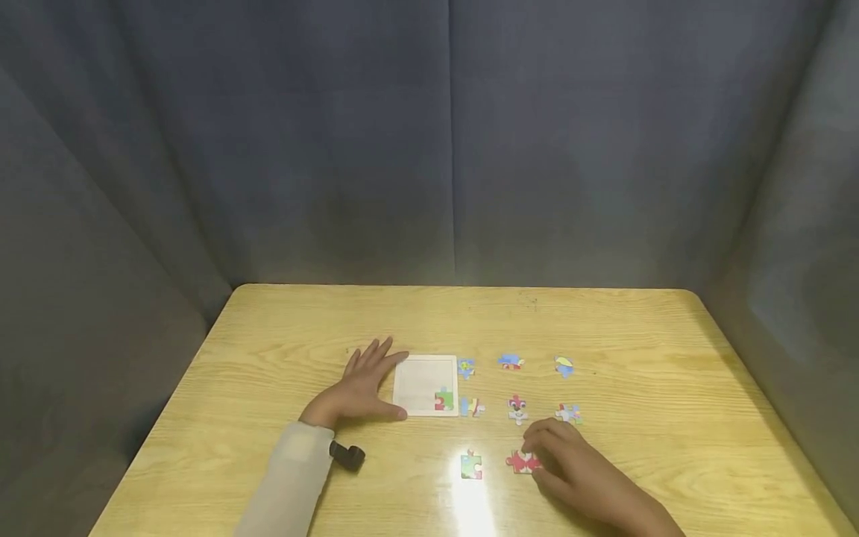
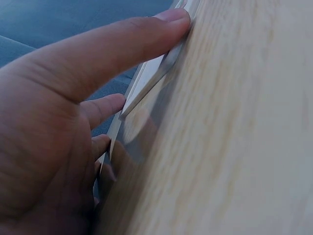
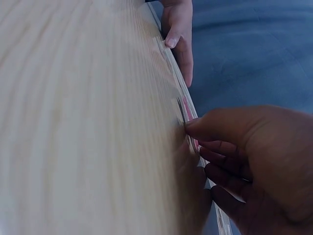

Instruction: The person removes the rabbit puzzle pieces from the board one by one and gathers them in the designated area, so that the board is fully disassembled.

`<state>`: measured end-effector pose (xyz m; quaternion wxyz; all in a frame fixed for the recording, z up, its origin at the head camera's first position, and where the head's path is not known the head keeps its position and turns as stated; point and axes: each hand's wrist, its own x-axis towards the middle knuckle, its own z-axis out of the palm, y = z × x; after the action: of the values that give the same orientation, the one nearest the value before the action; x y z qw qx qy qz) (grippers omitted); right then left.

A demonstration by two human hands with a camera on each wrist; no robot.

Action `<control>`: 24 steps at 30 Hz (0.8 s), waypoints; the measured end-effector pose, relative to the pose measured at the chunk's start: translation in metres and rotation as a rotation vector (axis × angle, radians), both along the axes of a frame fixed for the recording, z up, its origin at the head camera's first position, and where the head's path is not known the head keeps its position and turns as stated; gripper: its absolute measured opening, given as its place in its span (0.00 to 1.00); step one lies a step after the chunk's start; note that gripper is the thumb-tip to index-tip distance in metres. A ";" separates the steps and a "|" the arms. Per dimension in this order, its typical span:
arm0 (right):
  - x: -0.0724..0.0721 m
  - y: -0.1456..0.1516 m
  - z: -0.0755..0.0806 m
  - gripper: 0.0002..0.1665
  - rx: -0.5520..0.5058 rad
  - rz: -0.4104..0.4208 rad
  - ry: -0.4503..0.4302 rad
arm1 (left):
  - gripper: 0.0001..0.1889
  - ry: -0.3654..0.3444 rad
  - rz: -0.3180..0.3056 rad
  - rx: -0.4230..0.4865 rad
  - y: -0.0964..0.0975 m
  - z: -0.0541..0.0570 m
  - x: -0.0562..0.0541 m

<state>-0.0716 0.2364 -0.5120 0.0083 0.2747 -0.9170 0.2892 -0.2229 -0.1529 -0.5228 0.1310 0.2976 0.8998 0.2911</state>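
Observation:
My left hand [image 1: 365,388] is spread beside a square wooden puzzle tray [image 1: 419,411]. Its thumb touches the near left corner and its index finger the far left corner. A green and red puzzle piece [image 1: 444,399] lies inside the tray's near right corner. My right hand [image 1: 570,466] is over a red puzzle piece [image 1: 520,462] on the table. The right wrist view shows the thumb and fingertips pinching the edges of this red piece [image 3: 187,108]. A green piece [image 1: 471,466] lies to its left.
Several other pieces lie on the wooden table [image 1: 302,313] right of the tray, among them a face piece [image 1: 517,410], a blue and red piece [image 1: 511,362], a blue and yellow piece [image 1: 564,365] and a striped piece [image 1: 472,407]. Dark curtains [image 1: 335,149] surround the table.

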 end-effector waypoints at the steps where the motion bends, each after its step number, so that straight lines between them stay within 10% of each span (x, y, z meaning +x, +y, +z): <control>1: 0.000 0.000 0.000 0.16 0.000 0.000 0.004 | 0.57 -0.001 -0.001 -0.002 0.000 -0.001 0.000; 24: -0.001 0.001 0.001 0.17 -0.006 0.017 0.047 | 0.57 0.009 -0.001 0.014 0.001 0.001 0.000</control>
<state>-0.0727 0.2372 -0.5114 0.0280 0.2893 -0.9132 0.2858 -0.2234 -0.1520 -0.5220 0.1251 0.3003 0.8982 0.2958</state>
